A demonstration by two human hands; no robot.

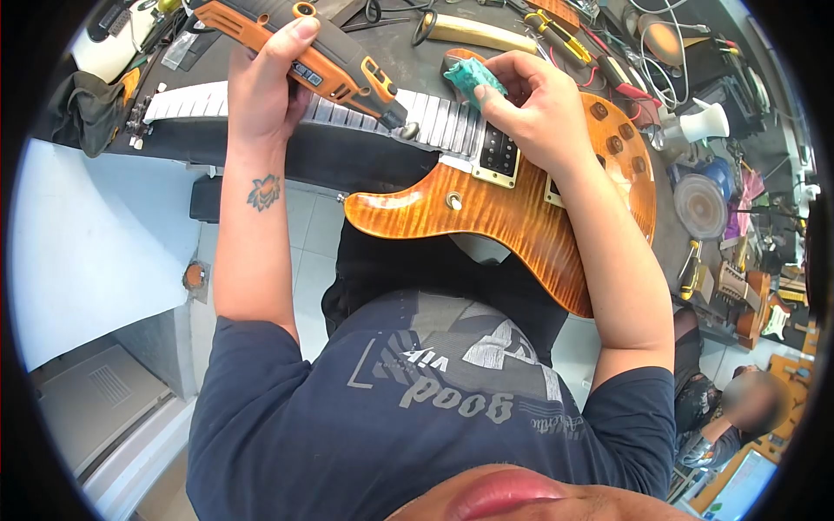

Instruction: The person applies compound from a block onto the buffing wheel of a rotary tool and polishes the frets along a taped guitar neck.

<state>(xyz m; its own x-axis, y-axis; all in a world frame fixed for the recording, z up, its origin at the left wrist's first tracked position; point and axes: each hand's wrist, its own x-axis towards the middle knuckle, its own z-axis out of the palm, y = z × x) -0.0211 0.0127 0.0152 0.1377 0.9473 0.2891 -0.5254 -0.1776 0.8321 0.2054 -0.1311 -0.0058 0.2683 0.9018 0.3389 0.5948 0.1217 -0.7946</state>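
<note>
Amber flame-patterned wooden electric guitar lies across the dark bench's edge. Left hand grips an orange-and-black rotary tool over its neck; right hand pinches crumpled teal cloth.

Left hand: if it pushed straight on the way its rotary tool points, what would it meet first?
Most likely the guitar fretboard: the left hand aims the rotary tool at it, and the tool's rounded tip looks over or on it; depth is unclear.
</note>
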